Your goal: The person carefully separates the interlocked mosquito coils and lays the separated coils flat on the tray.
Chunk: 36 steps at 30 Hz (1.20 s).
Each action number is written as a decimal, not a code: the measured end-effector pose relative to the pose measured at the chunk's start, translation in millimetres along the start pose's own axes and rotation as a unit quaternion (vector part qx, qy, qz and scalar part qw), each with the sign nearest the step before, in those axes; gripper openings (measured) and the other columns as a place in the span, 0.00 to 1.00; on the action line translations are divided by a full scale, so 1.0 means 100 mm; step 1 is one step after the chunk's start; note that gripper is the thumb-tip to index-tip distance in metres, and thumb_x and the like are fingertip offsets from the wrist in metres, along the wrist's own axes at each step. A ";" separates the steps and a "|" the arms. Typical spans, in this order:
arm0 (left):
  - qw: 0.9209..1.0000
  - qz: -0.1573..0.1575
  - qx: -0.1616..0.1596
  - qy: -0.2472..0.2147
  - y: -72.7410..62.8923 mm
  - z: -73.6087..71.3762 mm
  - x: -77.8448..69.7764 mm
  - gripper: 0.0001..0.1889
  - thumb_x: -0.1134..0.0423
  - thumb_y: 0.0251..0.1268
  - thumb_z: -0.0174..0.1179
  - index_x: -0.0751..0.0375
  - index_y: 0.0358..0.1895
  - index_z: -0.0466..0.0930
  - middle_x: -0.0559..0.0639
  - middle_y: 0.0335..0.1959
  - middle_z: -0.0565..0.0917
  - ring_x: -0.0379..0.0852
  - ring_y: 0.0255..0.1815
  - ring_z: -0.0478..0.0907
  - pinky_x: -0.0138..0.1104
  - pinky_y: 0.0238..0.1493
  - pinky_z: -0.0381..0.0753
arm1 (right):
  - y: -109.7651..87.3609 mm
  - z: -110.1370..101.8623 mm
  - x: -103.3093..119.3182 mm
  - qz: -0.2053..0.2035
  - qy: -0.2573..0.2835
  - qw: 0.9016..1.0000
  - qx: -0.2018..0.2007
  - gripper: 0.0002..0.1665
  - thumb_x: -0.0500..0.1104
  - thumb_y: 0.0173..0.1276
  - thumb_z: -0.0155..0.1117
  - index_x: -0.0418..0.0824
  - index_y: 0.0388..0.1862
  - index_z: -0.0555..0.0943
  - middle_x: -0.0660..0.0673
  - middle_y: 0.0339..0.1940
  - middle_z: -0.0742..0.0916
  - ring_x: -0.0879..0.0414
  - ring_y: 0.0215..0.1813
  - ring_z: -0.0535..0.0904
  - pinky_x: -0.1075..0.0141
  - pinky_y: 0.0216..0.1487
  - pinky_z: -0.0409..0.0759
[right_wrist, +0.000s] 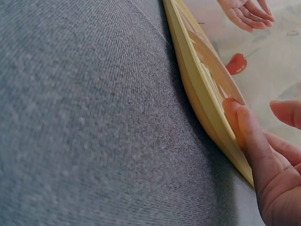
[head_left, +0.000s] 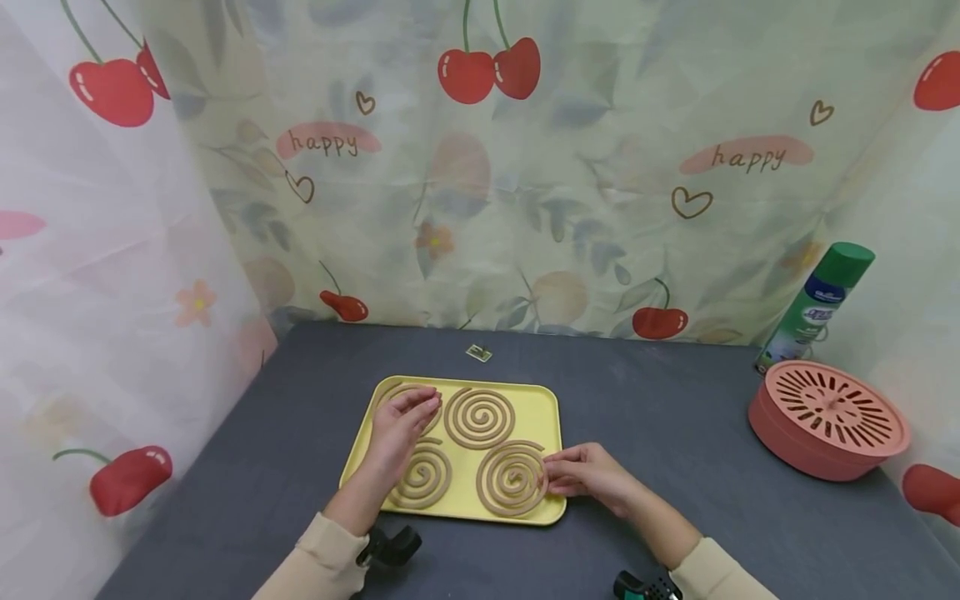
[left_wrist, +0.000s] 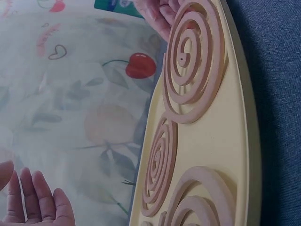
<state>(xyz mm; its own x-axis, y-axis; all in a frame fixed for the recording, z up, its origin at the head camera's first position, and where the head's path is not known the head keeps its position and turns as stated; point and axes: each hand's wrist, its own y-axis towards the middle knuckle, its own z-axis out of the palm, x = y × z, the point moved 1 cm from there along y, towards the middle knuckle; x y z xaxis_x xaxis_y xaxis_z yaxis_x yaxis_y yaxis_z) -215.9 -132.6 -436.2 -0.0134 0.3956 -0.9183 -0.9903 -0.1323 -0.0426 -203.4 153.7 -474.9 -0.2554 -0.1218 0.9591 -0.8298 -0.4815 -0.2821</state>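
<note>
A yellow tray (head_left: 465, 472) holds several brown mosquito coils. My right hand (head_left: 592, 477) is at the tray's right side, its thumb and fingers pinching the outer ring of the front right mosquito coil (head_left: 514, 477). In the left wrist view this coil (left_wrist: 212, 70) looks slightly raised at one side. My left hand (head_left: 399, 432) hovers over the tray's left part, fingers extended and holding nothing. It partly hides the back left coil (head_left: 384, 400). Apart from it lie the back middle coil (head_left: 480, 416) and the front left coil (head_left: 422, 473).
On the right of the dark cloth-covered table (head_left: 645, 400) sits a round pink box (head_left: 828, 417) with a slotted lid. Behind it a green spray can (head_left: 813, 308) leans by the curtain. A small metal piece (head_left: 478, 353) lies beyond the tray.
</note>
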 end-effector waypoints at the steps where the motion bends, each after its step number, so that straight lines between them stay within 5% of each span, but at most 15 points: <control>1: 1.000 -0.002 -0.002 -0.001 0.00 0.00 0.01 0.11 0.80 0.58 0.55 0.59 0.34 0.80 0.43 0.31 0.83 0.38 0.39 0.82 0.29 0.47 0.80 | 0.00 0.00 0.00 -0.001 -0.003 1.000 0.002 0.25 0.38 0.66 0.58 0.18 0.54 0.72 0.42 0.37 0.88 0.62 0.33 0.84 0.71 0.38 0.82; 8: 1.000 -0.005 -0.001 0.006 -0.02 -0.02 0.02 0.10 0.78 0.59 0.55 0.60 0.36 0.80 0.42 0.31 0.84 0.37 0.39 0.82 0.36 0.55 0.78 | -0.02 0.03 0.02 0.004 -0.044 0.999 0.004 0.25 0.41 0.68 0.57 0.21 0.54 0.73 0.40 0.37 0.88 0.61 0.34 0.84 0.70 0.39 0.82; 26: 0.999 -0.002 0.002 0.034 -0.03 -0.07 -0.05 0.15 0.75 0.61 0.55 0.75 0.52 0.73 0.46 0.37 0.85 0.37 0.41 0.82 0.33 0.50 0.79 | -0.18 -0.03 0.18 0.016 -0.111 0.993 0.039 0.33 0.45 0.67 0.59 0.20 0.60 0.67 0.32 0.49 0.84 0.54 0.44 0.84 0.61 0.44 0.83; 36: 0.998 0.005 0.003 0.061 -0.11 -0.23 -0.20 0.11 0.73 0.61 0.57 0.64 0.47 0.78 0.42 0.36 0.85 0.39 0.44 0.81 0.30 0.50 0.79 | -0.39 -0.17 0.30 -0.007 -0.124 0.991 0.047 0.32 0.47 0.68 0.57 0.22 0.60 0.68 0.30 0.54 0.81 0.49 0.49 0.82 0.57 0.49 0.81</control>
<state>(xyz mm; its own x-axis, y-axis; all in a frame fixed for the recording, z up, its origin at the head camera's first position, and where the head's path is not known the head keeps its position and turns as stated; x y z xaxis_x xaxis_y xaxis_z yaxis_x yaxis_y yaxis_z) -201.1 -160.1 -426.9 -0.0074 0.2797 -0.9600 -0.9910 -0.1302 -0.0303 -187.5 183.4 -435.2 -0.1053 -0.3185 0.9420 -0.7800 -0.5611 -0.2769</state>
